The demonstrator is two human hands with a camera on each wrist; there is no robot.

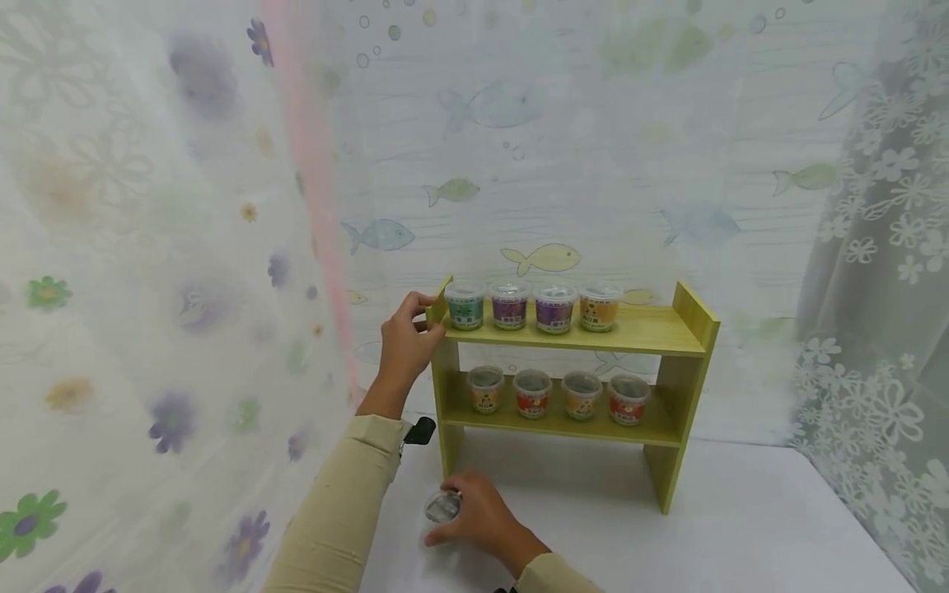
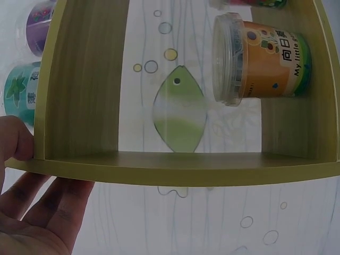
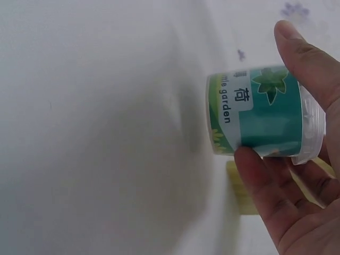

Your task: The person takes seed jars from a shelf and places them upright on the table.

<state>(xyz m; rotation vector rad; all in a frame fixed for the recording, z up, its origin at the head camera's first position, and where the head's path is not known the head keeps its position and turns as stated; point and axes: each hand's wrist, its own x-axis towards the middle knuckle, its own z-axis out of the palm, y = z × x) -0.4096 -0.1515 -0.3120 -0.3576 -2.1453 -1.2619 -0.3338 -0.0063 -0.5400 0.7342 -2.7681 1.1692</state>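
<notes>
My left hand [image 1: 408,342] grips the upper left end of a yellow-green wooden two-tier shelf [image 1: 648,329]. In the left wrist view its thumb lies on one side of the side panel [image 2: 175,176] and its fingers on the other. Low at the front left, my right hand [image 1: 482,515] holds a small plastic cup [image 3: 271,114] with a teal leaf-printed label and clear lid. The thumb and fingers are on opposite sides of that cup, close over the white tabletop. Nearest the left hand on the top tier stands another teal-labelled cup [image 1: 465,309].
Beside it on the top tier are two purple-labelled cups, one [image 1: 554,311] next to an orange-labelled cup [image 1: 599,309]. Several orange- and red-labelled cups, including a red one [image 1: 628,403], line the lower tier. Printed curtains [image 1: 185,247] hang behind and at both sides of the white table [image 1: 741,511].
</notes>
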